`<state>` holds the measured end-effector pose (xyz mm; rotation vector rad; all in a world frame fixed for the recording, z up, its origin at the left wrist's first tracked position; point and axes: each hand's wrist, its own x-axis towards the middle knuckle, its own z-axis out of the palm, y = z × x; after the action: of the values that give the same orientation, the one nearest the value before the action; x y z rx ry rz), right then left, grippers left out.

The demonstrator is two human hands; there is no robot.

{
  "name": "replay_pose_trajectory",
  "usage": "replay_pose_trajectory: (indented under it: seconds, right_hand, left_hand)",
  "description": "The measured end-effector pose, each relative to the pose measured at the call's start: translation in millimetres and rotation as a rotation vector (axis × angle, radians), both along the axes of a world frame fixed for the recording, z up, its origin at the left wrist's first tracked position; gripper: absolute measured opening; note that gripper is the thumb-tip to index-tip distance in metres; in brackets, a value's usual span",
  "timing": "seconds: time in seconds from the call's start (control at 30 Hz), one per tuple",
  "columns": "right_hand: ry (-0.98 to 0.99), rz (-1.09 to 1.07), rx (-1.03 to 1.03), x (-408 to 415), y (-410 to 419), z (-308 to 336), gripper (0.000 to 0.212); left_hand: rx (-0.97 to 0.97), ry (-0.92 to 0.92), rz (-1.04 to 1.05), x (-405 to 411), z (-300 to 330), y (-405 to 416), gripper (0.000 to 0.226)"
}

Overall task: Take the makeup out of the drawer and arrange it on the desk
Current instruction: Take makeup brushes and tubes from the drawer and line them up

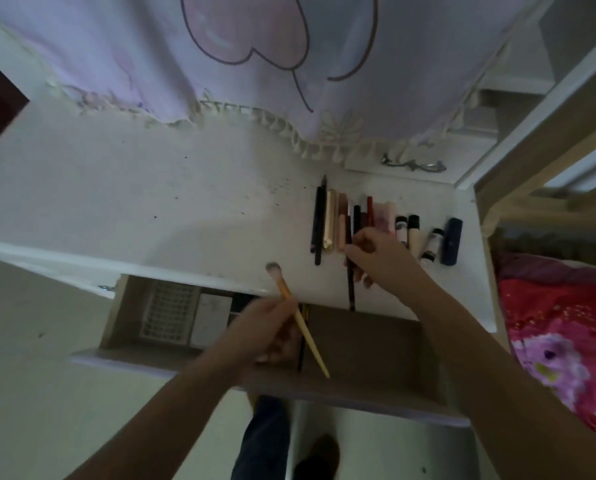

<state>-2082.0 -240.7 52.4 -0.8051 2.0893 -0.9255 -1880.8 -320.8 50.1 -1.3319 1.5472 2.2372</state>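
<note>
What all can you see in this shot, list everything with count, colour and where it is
Makeup row: about a dozen pencils, sticks and tubes, black, cream, pink, red, on the desk's right part.
Navy case: one, right end of the row.
Tan brush: one, in the left hand, over the drawer.
Dark pencil: one, in the right hand, at the desk edge.
Drawer: one, brown inside, open.
White grid tray: one, drawer's left part.
Desk: one, white.
Curtain: one, lilac, behind the desk.
Left hand: grips the brush.
Right hand: pinches the pencil.
</note>
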Motion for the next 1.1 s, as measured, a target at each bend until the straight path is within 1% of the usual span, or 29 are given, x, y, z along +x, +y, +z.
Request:
replay_pose_trajectory:
  seconds: [0.03, 0.1, 0.13, 0.17, 0.23, 0.3, 0.37, 0.47, 0.53, 0.63, 0.67, 0.73, 0.77, 0.8, 0.83, 0.87, 0.93, 0.97, 1.0, 1.07, 1.1]
  right_hand:
    - [-0.007, -0.027, 0.004, -1, -17, 2, 0.012]
    - [-0.016, -0.07, -0.006, -3, -52, 3, 0.018]
    - [-0.001, -0.081, -0.016, -4, -69, 3, 0.022]
    - [0.043, -0.084, -0.012, -5, -85, 1, 0.025]
    - [0.245, -0.038, 0.07, -5, -112, -7, 0.03]
    - [0.514, 0.054, 0.222, -5, -128, -20, 0.033]
    - [0.693, 0.102, 0.306, -8, -136, -32, 0.035]
    - [0.838, 0.133, 0.328, -11, -137, -43, 0.025]
    - [0.86, 0.148, 0.329, -11, -134, -43, 0.023]
    - [0.796, 0.138, 0.295, -11, -123, -28, 0.024]
    - [0.76, 0.127, 0.259, -9, -114, -19, 0.025]
    - [0.684, 0.142, 0.121, 1, -84, -4, 0.02]
    - [0.645, 0.188, 0.047, 11, -64, 0, 0.016]
    - [0.592, 0.253, 0.016, 25, -41, 0, 0.012]
    - [0.52, 0.329, 0.042, 40, -17, -8, 0.01]
    - [0.44, 0.403, 0.121, 54, 4, -21, 0.01]
    - [0.291, 0.497, 0.344, 72, 34, -59, 0.016]
    - [0.226, 0.49, 0.434, 75, 41, -79, 0.019]
    - [0.169, 0.456, 0.498, 77, 42, -97, 0.022]
    - [0.091, 0.351, 0.523, 77, 31, -130, 0.023]
    - [0.066, 0.29, 0.486, 78, 22, -144, 0.021]
  left_hand:
    - [-0.249, -0.015, -0.046, -8, 6, -24, 0.035]
    - [-0.73, -0.098, -0.203, -34, 12, -69, 0.04]
    - [-0.895, -0.156, -0.291, -50, 11, -88, 0.041]
    - [-0.995, -0.216, -0.37, -66, 8, -104, 0.04]
    - [-1.087, -0.333, -0.523, -95, -6, -125, 0.039]
    - [-1.126, -0.436, -0.649, -118, -19, -134, 0.039]
    - [-1.137, -0.484, -0.709, -133, -29, -135, 0.041]
    - [-1.126, -0.526, -0.758, -143, -40, -133, 0.038]
    - [-1.104, -0.52, -0.762, -144, -42, -133, 0.038]
    - [-1.046, -0.42, -0.73, -132, -38, -132, 0.035]
    - [-1.037, -0.372, -0.701, -122, -35, -130, 0.033]
    - [-1.016, -0.259, -0.594, -92, -32, -116, 0.029]
    - [-0.981, -0.186, -0.522, -72, -32, -104, 0.029]
    - [-0.927, -0.111, -0.452, -51, -34, -89, 0.03]
    - [-0.86, -0.062, -0.407, -29, -39, -70, 0.029]
    - [-0.797, -0.053, -0.404, -9, -45, -51, 0.028]
    - [-0.73, -0.116, -0.53, 15, -68, -18, 0.018]
    - [-0.741, -0.152, -0.608, 18, -82, -5, 0.014]
    - [-0.767, -0.195, -0.664, 14, -94, 4, 0.016]
    - [-0.847, -0.307, -0.699, -3, -118, 10, 0.021]
    - [-0.914, -0.362, -0.706, -13, -129, 10, 0.022]
